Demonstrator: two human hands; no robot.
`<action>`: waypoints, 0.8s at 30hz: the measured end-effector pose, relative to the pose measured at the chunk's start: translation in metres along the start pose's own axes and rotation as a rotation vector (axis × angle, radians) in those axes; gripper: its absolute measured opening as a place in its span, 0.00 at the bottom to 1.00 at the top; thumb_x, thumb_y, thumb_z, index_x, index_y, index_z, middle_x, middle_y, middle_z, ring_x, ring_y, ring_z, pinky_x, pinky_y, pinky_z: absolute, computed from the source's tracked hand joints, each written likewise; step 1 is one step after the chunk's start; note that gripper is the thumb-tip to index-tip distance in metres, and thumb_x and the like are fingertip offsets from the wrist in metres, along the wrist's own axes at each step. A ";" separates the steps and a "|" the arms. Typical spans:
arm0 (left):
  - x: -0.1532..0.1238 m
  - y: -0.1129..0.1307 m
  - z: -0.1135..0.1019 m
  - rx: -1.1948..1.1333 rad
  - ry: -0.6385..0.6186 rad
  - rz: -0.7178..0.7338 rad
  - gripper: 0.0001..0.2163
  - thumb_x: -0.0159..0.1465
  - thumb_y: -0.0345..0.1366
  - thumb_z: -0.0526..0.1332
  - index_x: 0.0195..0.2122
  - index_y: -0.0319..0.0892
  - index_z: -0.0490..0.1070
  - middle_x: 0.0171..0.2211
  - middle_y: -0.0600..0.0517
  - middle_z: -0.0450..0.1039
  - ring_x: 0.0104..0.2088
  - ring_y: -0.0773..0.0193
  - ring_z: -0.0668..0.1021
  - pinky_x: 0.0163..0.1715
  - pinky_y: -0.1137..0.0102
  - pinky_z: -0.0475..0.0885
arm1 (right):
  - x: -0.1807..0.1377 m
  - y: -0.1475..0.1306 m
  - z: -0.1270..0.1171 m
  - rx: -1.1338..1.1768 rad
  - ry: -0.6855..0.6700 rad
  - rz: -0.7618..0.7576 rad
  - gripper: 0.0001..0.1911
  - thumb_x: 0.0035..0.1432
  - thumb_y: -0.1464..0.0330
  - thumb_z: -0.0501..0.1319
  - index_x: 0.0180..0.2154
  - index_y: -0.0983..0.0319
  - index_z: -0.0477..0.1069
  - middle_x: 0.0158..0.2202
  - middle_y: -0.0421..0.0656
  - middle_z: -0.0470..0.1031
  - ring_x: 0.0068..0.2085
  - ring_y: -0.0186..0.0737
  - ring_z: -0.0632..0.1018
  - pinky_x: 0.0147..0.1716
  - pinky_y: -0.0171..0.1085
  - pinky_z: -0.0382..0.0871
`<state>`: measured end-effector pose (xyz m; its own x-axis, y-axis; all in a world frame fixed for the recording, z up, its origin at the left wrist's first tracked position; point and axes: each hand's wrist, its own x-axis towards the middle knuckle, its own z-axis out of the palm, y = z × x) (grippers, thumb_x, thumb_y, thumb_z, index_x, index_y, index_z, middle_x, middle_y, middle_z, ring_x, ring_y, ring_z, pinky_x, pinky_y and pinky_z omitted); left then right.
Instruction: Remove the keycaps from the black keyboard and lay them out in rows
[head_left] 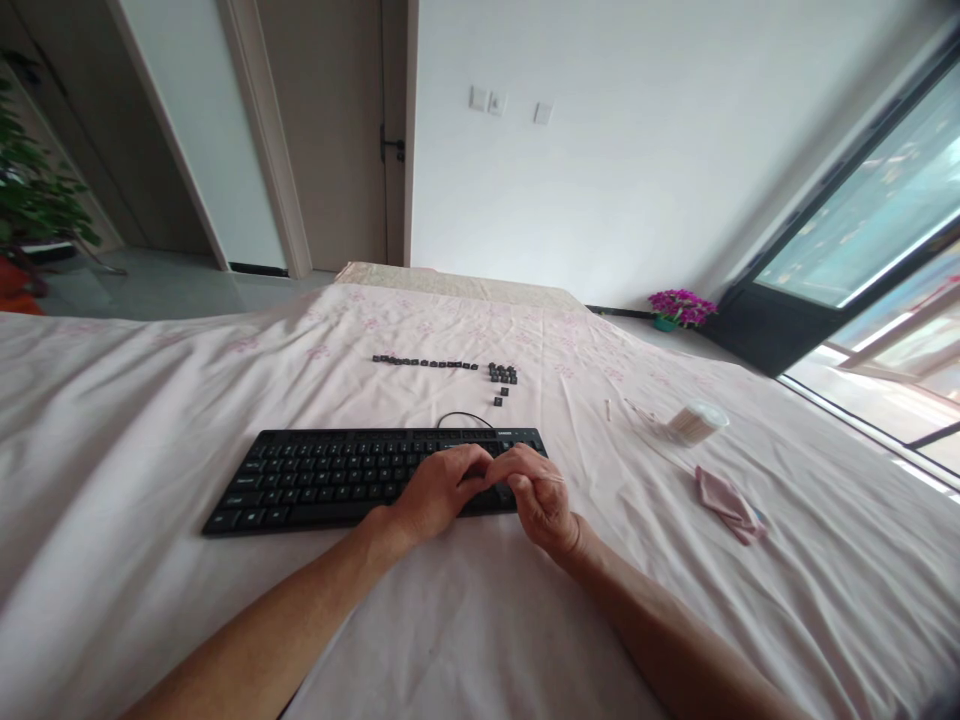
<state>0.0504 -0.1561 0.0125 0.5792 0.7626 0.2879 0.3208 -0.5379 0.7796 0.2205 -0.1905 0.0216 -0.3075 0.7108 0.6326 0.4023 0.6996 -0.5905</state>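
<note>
So, what's the base?

Wrinkled pale-pink floral fabric sheet (480,630), spread wide. Probably soft underneath, gives under load.

Main item?

Long black plastic keyboard (330,482), flat on the sheet, under the hands. Likely light, stiff, slightly slick; could slide on fabric. Take it by the frame edges, not the keys.

Hands?

Both over its right part, meeting there. Left hand (437,487) bent, right hand (541,497) curled down. Can't tell if either pinches anything; fingertips hidden.

Off to the right?

Crumpled dusty-pink cloth (727,505). Behind it, clear round tub of white cotton swabs (699,424), seemingly tipped over.

Small stuff?

Thin black cable (461,413) looping behind the keyboard. Beyond that, small square black plastic keycaps (424,362): one row, then a tight cluster plus two singles to its right. Probably featherlight, hard, easily flicked away; pinch opposite sides.

Thinnest?

Loose white cotton swab (608,409), left of the tub. Likely bendy; hold mid-stick.
</note>
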 end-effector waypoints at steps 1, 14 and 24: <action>0.000 0.000 0.000 -0.039 0.009 -0.006 0.04 0.62 0.35 0.57 0.35 0.43 0.71 0.33 0.56 0.73 0.35 0.66 0.74 0.35 0.73 0.65 | 0.003 -0.003 -0.004 -0.050 -0.008 -0.056 0.19 0.66 0.62 0.45 0.34 0.60 0.72 0.30 0.44 0.73 0.34 0.40 0.72 0.38 0.41 0.66; 0.004 -0.013 0.005 -0.443 0.233 -0.175 0.20 0.56 0.29 0.62 0.50 0.44 0.64 0.37 0.52 0.71 0.35 0.65 0.79 0.37 0.71 0.73 | 0.012 -0.004 -0.002 -0.455 -0.160 0.307 0.05 0.59 0.66 0.59 0.37 0.58 0.73 0.34 0.41 0.75 0.35 0.38 0.75 0.33 0.33 0.65; 0.003 -0.016 0.009 -0.305 0.246 -0.138 0.22 0.54 0.23 0.58 0.51 0.45 0.65 0.41 0.51 0.71 0.35 0.67 0.78 0.40 0.69 0.74 | 0.045 0.061 -0.032 -0.380 -0.025 0.555 0.08 0.53 0.65 0.59 0.33 0.59 0.75 0.30 0.39 0.77 0.33 0.38 0.76 0.34 0.34 0.64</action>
<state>0.0534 -0.1484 -0.0043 0.3382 0.9030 0.2649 0.1249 -0.3221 0.9384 0.2590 -0.1177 0.0300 0.0146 0.9621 0.2724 0.7808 0.1592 -0.6042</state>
